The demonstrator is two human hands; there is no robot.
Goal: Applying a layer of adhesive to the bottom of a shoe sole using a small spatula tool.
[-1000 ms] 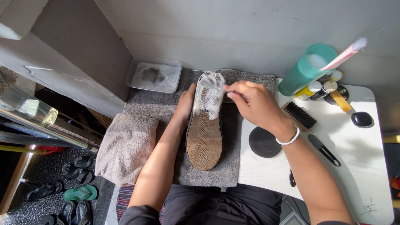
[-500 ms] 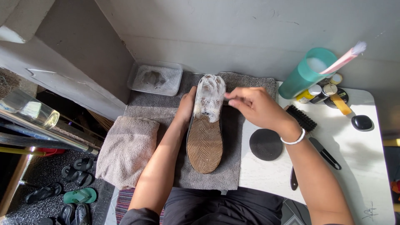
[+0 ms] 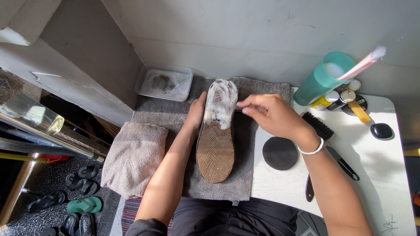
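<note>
A shoe [image 3: 215, 144] lies sole up on a grey towel [image 3: 245, 175], its brown patterned sole toward me and its front half covered in white foam. My left hand [image 3: 197, 114] grips the shoe's left side and steadies it. My right hand [image 3: 267, 114] is closed on a small brush, mostly hidden by the fingers, whose head touches the foamy toe end from the right.
A clear tray of soapy water [image 3: 164, 83] sits at the back left. A folded towel [image 3: 133, 157] lies at left. On the white table [image 3: 376, 175]: a teal cup [image 3: 323, 78], small bottles [image 3: 339, 99], a black bristle brush [image 3: 318, 125], a round black lid [image 3: 280, 153]. Sandals [image 3: 81, 183] are on the floor.
My right hand has shifted slightly along the foamy front of the sole. The shoe and my left hand have stayed where they were.
</note>
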